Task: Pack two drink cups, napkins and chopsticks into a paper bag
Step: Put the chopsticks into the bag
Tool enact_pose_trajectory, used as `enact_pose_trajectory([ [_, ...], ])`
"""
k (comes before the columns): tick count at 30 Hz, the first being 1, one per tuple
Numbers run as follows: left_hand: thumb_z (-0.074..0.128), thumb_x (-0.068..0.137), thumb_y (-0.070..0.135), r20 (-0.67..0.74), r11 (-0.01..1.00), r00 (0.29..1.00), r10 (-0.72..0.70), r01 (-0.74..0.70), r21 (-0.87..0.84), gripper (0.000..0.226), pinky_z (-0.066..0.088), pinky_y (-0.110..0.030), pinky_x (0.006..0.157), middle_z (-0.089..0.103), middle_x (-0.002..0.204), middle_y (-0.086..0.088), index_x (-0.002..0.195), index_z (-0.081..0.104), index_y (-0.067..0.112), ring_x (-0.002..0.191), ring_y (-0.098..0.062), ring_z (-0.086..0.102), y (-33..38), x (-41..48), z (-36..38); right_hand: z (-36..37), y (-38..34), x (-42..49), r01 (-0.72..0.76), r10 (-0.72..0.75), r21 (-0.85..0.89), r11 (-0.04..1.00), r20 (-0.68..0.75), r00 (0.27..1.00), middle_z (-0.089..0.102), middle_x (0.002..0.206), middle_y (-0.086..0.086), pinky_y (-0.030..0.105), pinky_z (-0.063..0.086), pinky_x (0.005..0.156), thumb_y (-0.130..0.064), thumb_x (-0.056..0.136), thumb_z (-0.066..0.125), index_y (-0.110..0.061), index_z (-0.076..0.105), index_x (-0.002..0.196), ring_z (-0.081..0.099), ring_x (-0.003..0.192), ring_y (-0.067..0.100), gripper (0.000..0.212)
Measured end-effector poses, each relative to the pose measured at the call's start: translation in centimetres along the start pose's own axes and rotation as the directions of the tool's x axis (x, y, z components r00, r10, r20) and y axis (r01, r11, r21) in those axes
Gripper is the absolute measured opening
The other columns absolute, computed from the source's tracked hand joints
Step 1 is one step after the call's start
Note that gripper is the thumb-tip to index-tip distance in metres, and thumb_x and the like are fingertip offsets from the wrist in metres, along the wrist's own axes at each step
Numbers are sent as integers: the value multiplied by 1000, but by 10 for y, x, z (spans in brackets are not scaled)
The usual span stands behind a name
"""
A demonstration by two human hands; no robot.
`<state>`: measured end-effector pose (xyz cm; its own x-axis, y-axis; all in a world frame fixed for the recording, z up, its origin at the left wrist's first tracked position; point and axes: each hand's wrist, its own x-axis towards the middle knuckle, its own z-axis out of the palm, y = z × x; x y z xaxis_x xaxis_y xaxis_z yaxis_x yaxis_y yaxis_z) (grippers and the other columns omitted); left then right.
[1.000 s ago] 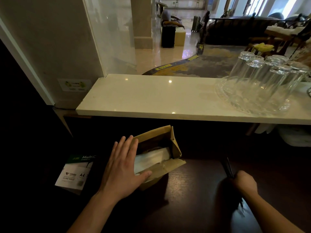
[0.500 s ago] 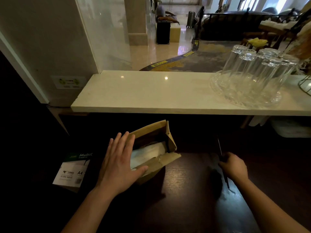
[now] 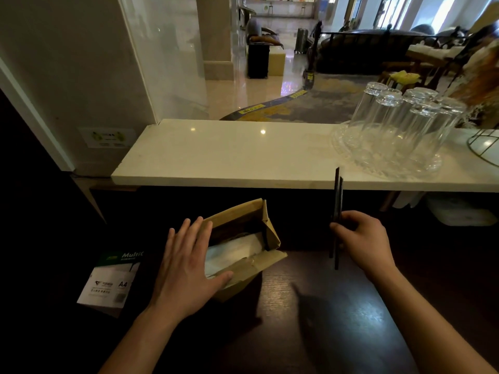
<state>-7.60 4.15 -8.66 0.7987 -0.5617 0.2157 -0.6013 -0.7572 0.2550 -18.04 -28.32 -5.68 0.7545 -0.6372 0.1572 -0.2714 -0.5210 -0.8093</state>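
Note:
A brown paper bag [image 3: 267, 233] stands open on the dark wooden table, with white napkins [image 3: 232, 252] showing inside it. My left hand [image 3: 186, 268] lies flat against the bag's left side, fingers spread, thumb on the front rim. My right hand [image 3: 361, 238] is to the right of the bag, above the table, gripping a pair of dark chopsticks [image 3: 337, 201] held nearly upright. No drink cups can be made out; the bag's inside is mostly dark.
A white marble counter [image 3: 229, 152] runs across behind the table, carrying a glass tray of upturned glasses [image 3: 399, 128] at the right. A pack of A4 paper [image 3: 110, 282] lies left of the bag. A wire basket [image 3: 486, 147] sits at the far right.
My right hand has lifted the chopsticks off the table and raised them upright, moving toward the bag. My left hand has stayed on the bag's side.

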Motion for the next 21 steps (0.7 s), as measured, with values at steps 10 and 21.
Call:
enact_pose_trajectory([
  [10,37,71,84,7,998,1000,-8,8,-70,109,-10,-38,119,-6,162,8,153,-5,25,145,-7,-18,-6,-7,-8,-1,-80,-7,187,-241,353,917,116,964,75,82,2,25,58,63,-8,82,74,-19,75,91,70,72,12,14],
  [21,63,73,70,7,989,1000,-18,19,-144,113,-14,-29,117,-5,161,12,153,-3,26,144,-1,-19,-7,-6,-13,64,-123,-8,345,-482,367,864,402,779,73,85,1,27,58,72,-8,86,70,-15,72,96,70,79,12,12],
])
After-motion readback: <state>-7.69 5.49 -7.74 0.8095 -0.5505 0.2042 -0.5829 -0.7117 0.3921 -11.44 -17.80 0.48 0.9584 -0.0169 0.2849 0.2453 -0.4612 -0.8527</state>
